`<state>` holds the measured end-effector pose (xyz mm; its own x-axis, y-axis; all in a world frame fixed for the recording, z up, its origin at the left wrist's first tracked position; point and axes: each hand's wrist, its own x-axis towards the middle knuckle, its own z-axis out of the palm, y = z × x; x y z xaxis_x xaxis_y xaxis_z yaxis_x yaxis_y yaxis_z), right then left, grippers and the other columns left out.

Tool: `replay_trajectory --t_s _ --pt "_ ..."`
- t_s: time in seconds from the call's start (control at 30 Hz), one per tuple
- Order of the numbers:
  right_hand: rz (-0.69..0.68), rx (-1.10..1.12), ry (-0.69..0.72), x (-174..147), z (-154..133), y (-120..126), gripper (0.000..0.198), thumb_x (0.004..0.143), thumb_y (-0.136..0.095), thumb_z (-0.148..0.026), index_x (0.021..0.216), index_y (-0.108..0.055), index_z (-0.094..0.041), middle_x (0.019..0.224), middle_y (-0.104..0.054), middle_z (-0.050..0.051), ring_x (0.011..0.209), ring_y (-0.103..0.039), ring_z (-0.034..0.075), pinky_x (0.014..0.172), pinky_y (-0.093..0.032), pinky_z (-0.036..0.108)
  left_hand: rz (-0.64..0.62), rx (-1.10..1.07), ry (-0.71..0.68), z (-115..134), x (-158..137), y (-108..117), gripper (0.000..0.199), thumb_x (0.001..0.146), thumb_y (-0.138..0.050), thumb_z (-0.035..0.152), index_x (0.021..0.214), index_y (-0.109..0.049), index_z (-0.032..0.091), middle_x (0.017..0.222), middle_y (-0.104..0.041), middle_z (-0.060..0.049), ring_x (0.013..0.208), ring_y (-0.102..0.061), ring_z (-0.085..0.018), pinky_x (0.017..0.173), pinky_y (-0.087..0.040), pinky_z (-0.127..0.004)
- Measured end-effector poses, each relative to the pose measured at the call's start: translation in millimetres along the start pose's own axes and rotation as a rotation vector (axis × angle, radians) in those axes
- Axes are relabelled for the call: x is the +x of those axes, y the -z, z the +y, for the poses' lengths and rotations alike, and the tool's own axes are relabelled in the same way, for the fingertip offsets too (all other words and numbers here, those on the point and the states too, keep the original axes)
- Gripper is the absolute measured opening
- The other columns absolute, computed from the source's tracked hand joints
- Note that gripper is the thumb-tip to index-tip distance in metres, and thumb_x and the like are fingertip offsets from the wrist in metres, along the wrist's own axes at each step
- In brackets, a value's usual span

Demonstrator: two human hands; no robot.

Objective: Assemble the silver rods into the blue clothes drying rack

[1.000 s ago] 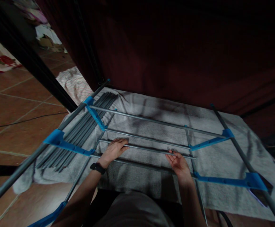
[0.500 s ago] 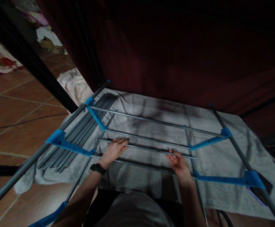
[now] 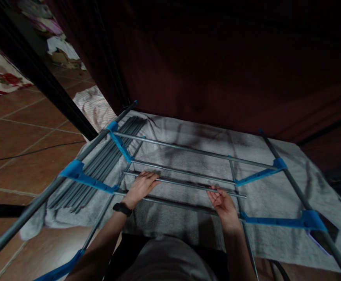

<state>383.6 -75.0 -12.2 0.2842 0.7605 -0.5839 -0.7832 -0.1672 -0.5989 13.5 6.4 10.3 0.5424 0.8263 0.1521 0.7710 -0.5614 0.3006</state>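
Head view: work is on a thin grey metal rod (image 3: 184,184), straight, round section, in front of the person's torso. It's between two grey metal crossbars of a rack: the far crossbar (image 3: 184,171) and the near crossbar (image 3: 176,205).

Long axis runs left-right across the body, roughly parallel to both crossbars. Slight skew: left end further from the person, right end closer. Left end is at the left inner grey post (image 3: 98,222); right end pokes out past the right inner grey post (image 3: 249,244). Can't tell whether it touches either post. Both rod ends are clear of the blue plastic brackets (image 3: 95,184).

Left hand (image 3: 141,188), black watch (image 3: 122,209) on the wrist: palm down, fingers together, closed over the rod nearer its left end. Underside of that grip hidden. Right hand (image 3: 221,201): palm up, thumb and fingers pinched on the rod, a short length of it sticking out to the right.

Around it: fuzzy grey blanket (image 3: 272,246) under the rack. Bundle of similar grey rods (image 3: 98,168) lies on it, left side, ends pointing away from the person and slanting right. Dark red curtain (image 3: 211,78) behind. Brown tiled floor (image 3: 20,152) far left.
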Motion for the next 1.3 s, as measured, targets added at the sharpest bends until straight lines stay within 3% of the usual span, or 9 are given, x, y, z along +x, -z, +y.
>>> replay_trajectory --t_s 0.57,0.8,1.3 --pt "0.025 0.063 -0.019 -4.2 6.8 -3.3 0.018 0.072 -0.068 -0.007 0.080 -0.064 -0.023 0.082 -0.074 0.000 0.085 -0.073 0.015 0.086 -0.063 0.031 0.086 0.029 -0.033 2.5 1.4 5.4 0.038 0.101 -0.044 0.051 0.100 -0.068 0.021 0.098 -0.074 -0.007 0.095 -0.066 -0.024 0.090 -0.046 -0.040" --pt "0.001 0.086 0.074 -7.9 7.0 -13.5 0.016 0.070 -0.073 -0.011 0.079 -0.066 -0.022 0.093 -0.077 0.003 0.099 -0.072 0.017 0.094 -0.060 0.034 0.112 0.021 -0.036 -2.7 4.1 2.4 0.041 0.101 -0.042 0.053 0.095 -0.068 0.022 0.094 -0.075 -0.007 0.092 -0.068 -0.025 0.086 -0.047 -0.040" --pt "-0.045 0.070 0.225 -12.4 4.3 -30.5 0.022 0.065 -0.085 -0.020 0.079 -0.068 -0.022 0.088 -0.075 0.000 0.093 -0.071 0.017 0.102 -0.052 0.040 0.135 0.074 -0.035 -6.4 5.4 0.5 0.046 0.101 -0.037 0.056 0.096 -0.068 0.022 0.097 -0.075 -0.008 0.092 -0.069 -0.026 0.086 -0.050 -0.041"
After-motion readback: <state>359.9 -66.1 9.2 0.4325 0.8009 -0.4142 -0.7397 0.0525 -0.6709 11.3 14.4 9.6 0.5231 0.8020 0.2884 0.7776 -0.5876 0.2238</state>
